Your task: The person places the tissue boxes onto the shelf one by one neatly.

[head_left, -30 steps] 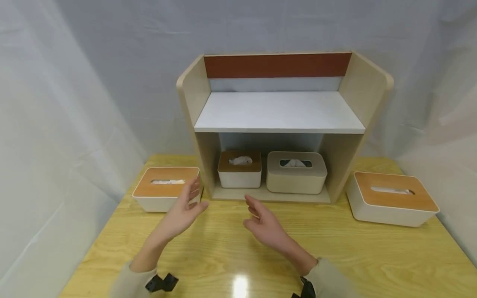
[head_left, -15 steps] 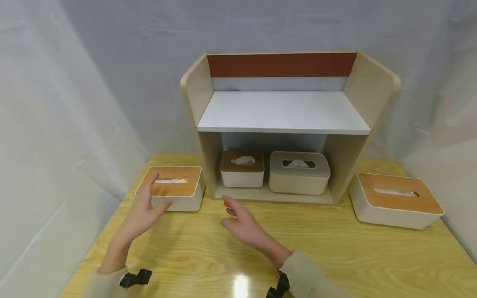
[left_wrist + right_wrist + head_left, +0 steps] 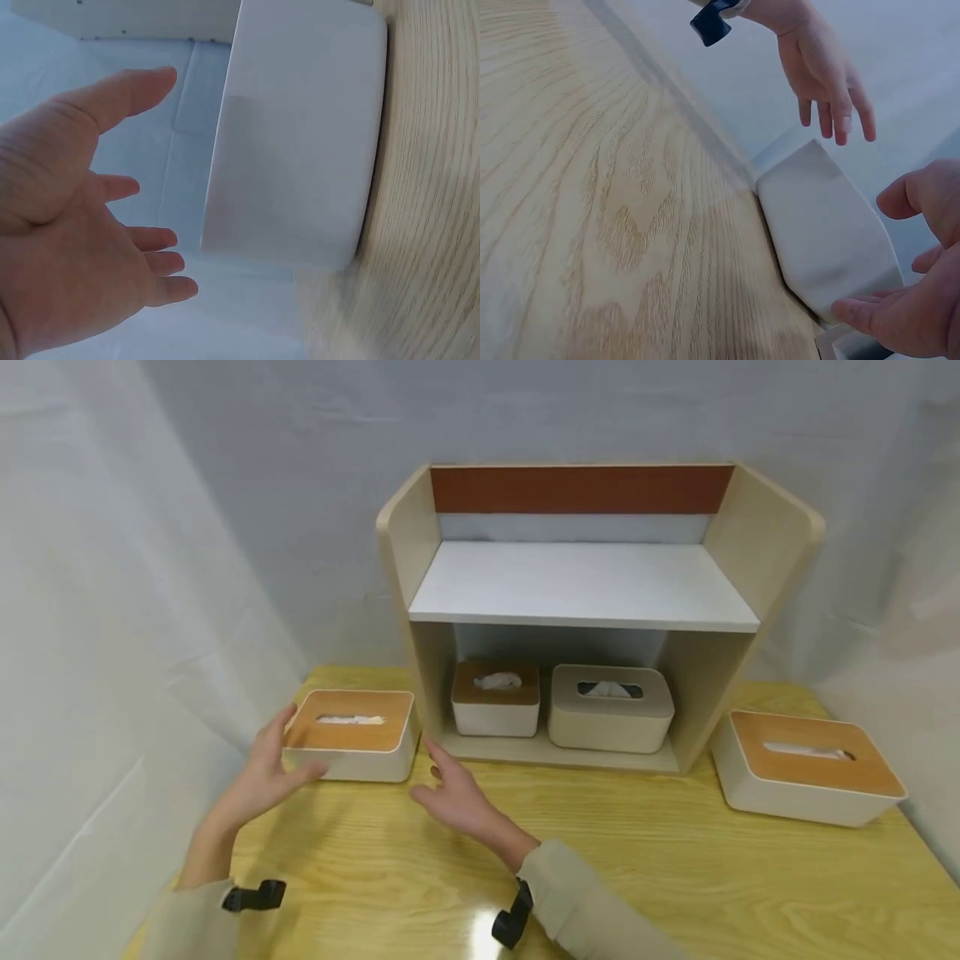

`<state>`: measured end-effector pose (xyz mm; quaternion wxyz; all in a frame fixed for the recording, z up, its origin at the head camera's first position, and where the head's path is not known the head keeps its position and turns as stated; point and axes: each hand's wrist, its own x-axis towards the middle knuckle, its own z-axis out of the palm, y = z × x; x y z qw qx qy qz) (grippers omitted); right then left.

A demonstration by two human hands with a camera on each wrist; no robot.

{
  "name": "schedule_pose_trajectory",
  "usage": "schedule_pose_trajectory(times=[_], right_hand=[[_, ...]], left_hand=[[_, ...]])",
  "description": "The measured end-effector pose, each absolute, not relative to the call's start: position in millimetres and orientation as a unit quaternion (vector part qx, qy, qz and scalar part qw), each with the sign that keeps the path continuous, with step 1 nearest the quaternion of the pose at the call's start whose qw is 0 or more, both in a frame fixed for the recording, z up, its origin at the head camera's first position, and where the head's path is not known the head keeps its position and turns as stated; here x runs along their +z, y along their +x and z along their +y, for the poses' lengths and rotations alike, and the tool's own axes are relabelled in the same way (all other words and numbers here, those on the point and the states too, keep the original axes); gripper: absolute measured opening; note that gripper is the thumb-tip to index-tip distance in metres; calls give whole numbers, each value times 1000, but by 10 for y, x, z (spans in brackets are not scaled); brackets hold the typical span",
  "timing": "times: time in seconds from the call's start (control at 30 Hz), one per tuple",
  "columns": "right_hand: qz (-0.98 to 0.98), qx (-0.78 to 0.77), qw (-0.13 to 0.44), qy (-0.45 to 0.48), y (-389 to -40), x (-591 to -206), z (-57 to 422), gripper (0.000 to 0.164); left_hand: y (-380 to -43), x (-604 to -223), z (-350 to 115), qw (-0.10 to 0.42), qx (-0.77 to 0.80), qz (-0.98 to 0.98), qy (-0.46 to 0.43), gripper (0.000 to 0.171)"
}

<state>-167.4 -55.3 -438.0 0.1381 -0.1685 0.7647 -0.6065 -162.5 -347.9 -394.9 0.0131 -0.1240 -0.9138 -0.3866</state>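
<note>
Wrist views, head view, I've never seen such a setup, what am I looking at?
No machine: a person works bare-handed. The wide picture is taken from the head, looking forward and down; the two close ones from each wrist. On the table stands a shelf unit with a smaller tissue box and a larger tissue box in its lower compartment. A left box and a right box stand beside it. The left hand and right hand flank the left box, open, gripping nothing; I can't tell whether either touches it.
</note>
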Motion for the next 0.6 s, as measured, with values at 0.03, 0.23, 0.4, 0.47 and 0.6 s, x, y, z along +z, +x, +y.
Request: schedule_pose_trajectory(times=[0.03,0.23,0.4,0.47,0.6], right_hand=[[767,-604,139,-167,-1688,-4388,-582,82],[772,-598,143,-160,-1752,-4473,-732,88],[763,-610,142,-160,-1778,-4536,-818,91],[757,-616,140,-168,-1783,-4559,-841,90],[750,-622,137,-178,-1776,-4595,-884,86]], left_hand=[[-1635,-3953,-3504,9,-388,-914,-121,102],[-1680,-4026,-3688,-49,-413,-906,-80,109],[-1750,-4125,-3773,-99,-436,-892,-64,110],[-1779,-4160,-3781,-107,-441,-889,-62,108],[-1786,-4208,-3788,-105,-435,-892,-59,104]])
